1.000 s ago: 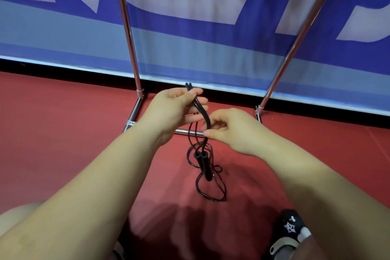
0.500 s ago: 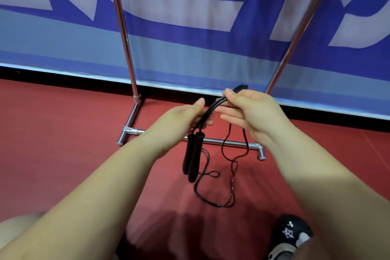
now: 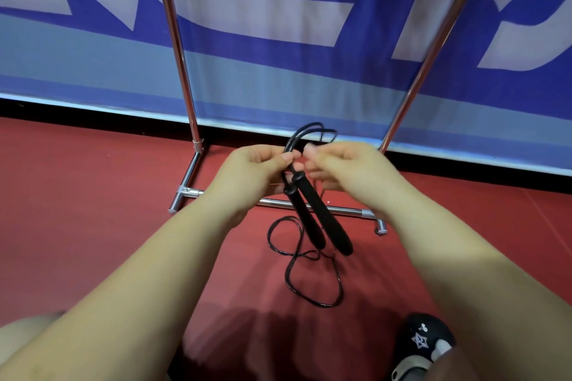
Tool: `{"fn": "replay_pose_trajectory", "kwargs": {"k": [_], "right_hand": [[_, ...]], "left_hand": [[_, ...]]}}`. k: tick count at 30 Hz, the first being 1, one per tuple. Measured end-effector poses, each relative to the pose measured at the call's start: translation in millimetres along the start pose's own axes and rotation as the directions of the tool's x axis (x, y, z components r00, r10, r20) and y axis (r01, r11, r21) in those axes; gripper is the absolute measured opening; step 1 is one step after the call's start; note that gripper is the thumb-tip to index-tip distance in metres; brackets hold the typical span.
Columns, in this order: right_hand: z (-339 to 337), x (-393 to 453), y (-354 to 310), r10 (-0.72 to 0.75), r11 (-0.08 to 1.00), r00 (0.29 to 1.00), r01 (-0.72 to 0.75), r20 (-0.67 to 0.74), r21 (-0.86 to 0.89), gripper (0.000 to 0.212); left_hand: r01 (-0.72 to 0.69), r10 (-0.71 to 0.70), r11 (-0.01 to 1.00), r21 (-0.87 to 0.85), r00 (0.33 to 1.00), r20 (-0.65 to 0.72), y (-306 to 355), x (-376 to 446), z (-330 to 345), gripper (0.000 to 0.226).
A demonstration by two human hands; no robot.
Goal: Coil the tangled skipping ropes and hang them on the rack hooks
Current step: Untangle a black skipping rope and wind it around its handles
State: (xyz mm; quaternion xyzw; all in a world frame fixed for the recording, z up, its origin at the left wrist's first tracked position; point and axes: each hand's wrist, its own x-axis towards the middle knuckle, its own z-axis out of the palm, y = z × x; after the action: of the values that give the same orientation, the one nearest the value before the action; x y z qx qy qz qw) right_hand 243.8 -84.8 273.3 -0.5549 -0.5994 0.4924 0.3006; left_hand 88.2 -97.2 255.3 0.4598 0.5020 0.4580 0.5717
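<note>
Pinching the skipping rope (image 3: 309, 145) cord just above its 2 dangling handles (image 3: 322, 219), left hand (image 3: 257, 176) and right hand (image 3: 343, 170) gather loops for coiling.

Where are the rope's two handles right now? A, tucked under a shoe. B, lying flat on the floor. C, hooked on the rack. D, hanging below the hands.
D: the two black handles hang side by side below the left hand and right hand, which pinch the cord above them.

Blue banner (image 3: 278, 71) (white lettering), red floor (image 3: 77, 195)
</note>
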Motion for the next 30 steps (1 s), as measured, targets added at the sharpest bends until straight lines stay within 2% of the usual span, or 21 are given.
{"fn": "replay_pose_trajectory", "kwargs": {"k": [2, 3, 5, 8, 10, 11, 13, 15, 18, 20, 22, 26, 30], "right_hand": [[2, -5, 2, -0.007, 0.950, 0.989, 0.052, 0.145, -0.308, 0.030], [3, -7, 3, 0.021, 0.914, 0.978, 0.066, 0.208, -0.400, 0.030], [5, -7, 6, 0.039, 0.864, 0.966, 0.097, 0.256, -0.495, 0.027], [7, -3, 10, -0.012, 0.846, 0.972, 0.134, 0.233, -0.516, 0.025], [10, -2, 11, -0.039, 0.884, 0.967, 0.150, 0.250, -0.443, 0.029], [12, -2, 11, -0.048, 0.930, 0.963, 0.139, 0.265, -0.339, 0.029], [17, -4, 7, -0.052, 0.998, 0.962, 0.056, 0.268, -0.010, 0.021], [19, -2, 4, -0.049, 0.956, 0.973, -0.020, 0.227, 0.292, 0.014], [15, 7, 3, 0.009, 0.832, 0.995, -0.061, 0.096, 0.552, 0.020], [12, 9, 2, 0.016, 0.816, 1.000, -0.021, 0.013, 0.577, 0.012], [11, 9, 3, 0.002, 0.854, 1.000, 0.012, -0.025, 0.520, 0.011], [14, 6, 4, 0.005, 0.891, 1.000, 0.009, -0.030, 0.454, 0.018], [16, 3, 0, 0.001, 0.900, 1.000, 0.004, -0.012, 0.436, 0.018]], "left_hand": [[0.023, -0.026, 0.995, -0.099, 0.999, -0.036, 3, 1, -3, 0.016], [0.033, -0.042, 0.989, -0.142, 0.998, -0.055, 4, 1, -5, 0.015], [0.048, -0.065, 0.979, -0.198, 0.995, -0.080, 6, 3, -9, 0.015], [0.057, -0.085, 0.959, -0.276, 0.992, -0.089, 9, 3, -12, 0.016], [0.048, -0.082, 0.944, -0.326, 0.992, -0.092, 11, 4, -13, 0.017], [0.052, -0.085, 0.938, -0.344, 0.993, -0.081, 12, 4, -13, 0.019], [0.098, -0.117, 0.934, -0.343, 0.993, -0.035, 11, 5, -11, 0.029], [0.187, -0.187, 0.936, -0.299, 0.982, 0.029, 8, 4, -8, 0.041], [0.303, -0.261, 0.941, -0.150, 0.934, 0.245, 0, -1, -2, 0.054], [0.334, -0.308, 0.942, -0.014, 0.882, 0.356, -3, -6, 2, 0.059], [0.329, -0.322, 0.943, 0.047, 0.870, 0.373, -4, -9, 5, 0.052], [0.289, -0.271, 0.957, -0.002, 0.897, 0.349, -7, -10, 9, 0.025], [0.262, -0.228, 0.964, -0.043, 0.899, 0.373, -6, -11, 10, 0.019]]}}
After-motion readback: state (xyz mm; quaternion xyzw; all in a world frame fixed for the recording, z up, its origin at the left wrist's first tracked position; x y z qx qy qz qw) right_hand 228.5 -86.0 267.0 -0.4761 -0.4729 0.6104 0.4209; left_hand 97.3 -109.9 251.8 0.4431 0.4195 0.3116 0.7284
